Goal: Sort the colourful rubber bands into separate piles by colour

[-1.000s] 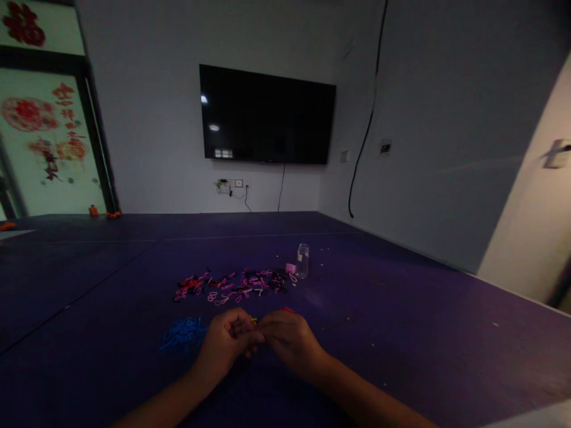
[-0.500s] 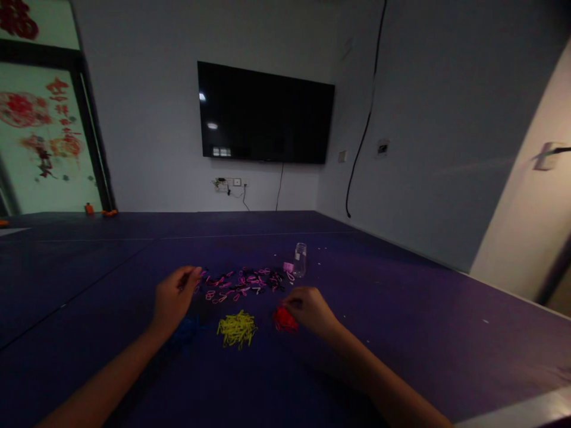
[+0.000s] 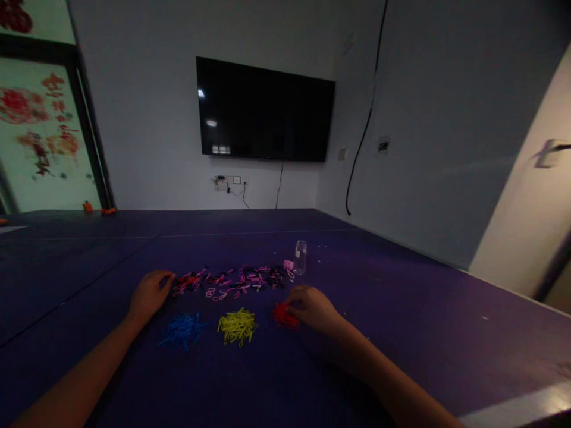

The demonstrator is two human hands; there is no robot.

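Note:
My left hand (image 3: 149, 295) is at the left end of a loose spread of mixed rubber bands (image 3: 252, 278), pink, red and black. Its thumb and fingers come together at the edge of the bands; whatever they pinch is too small to see. Nearer to me lie a heap of blue rubber bands (image 3: 182, 330) and a heap of yellow rubber bands (image 3: 237, 327). My right hand (image 3: 314, 309) hangs over a small heap of red rubber bands (image 3: 284, 315), fingertips pinched at its right side. Anything between those fingertips is hidden.
A clear bottle (image 3: 300, 258) stands uncapped behind the spread, with a small pink piece (image 3: 288, 264) beside it. White specks dot the dark purple table (image 3: 401, 321). A television (image 3: 267, 113) hangs on the far wall, and a black cable (image 3: 366, 119) hangs down the right wall.
My left hand has moved left and down, uncovering the blue heap and the red bands at the spread's left end. My right hand has barely shifted and stays at the red heap.

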